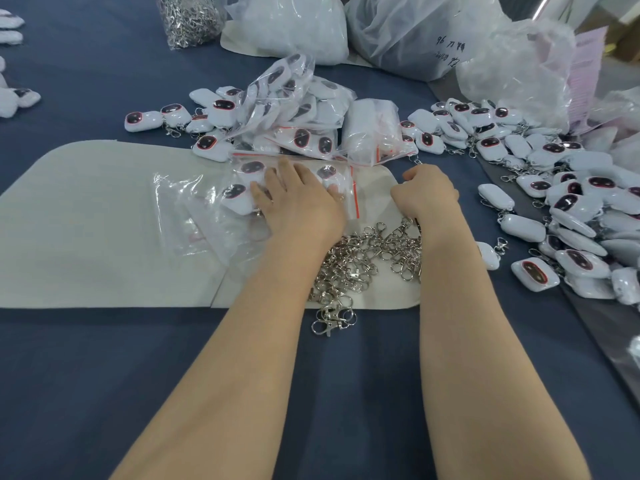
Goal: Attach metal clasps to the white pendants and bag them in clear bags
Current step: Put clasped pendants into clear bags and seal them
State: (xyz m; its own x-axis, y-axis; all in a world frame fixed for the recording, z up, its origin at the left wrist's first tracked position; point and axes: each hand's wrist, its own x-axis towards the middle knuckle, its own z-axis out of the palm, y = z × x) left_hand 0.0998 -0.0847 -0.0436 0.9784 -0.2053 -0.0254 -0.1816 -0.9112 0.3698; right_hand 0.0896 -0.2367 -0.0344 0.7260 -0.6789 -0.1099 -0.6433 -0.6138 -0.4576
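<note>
Cream mat (86, 220) lies flat on the dark blue cloth (104, 393) that covers my table. Beyond the mat's far right corner stand two big milky sacks, one plain (294, 26), one with black handwritten marks (408, 39). Right of those sits a pink printed sheet (587, 74), with a brown cardboard corner (627, 41) behind it.

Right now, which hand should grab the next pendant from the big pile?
Probably the right. The right hand is beside the loose pendants; the left hand lies flat on the clear bag.
</note>
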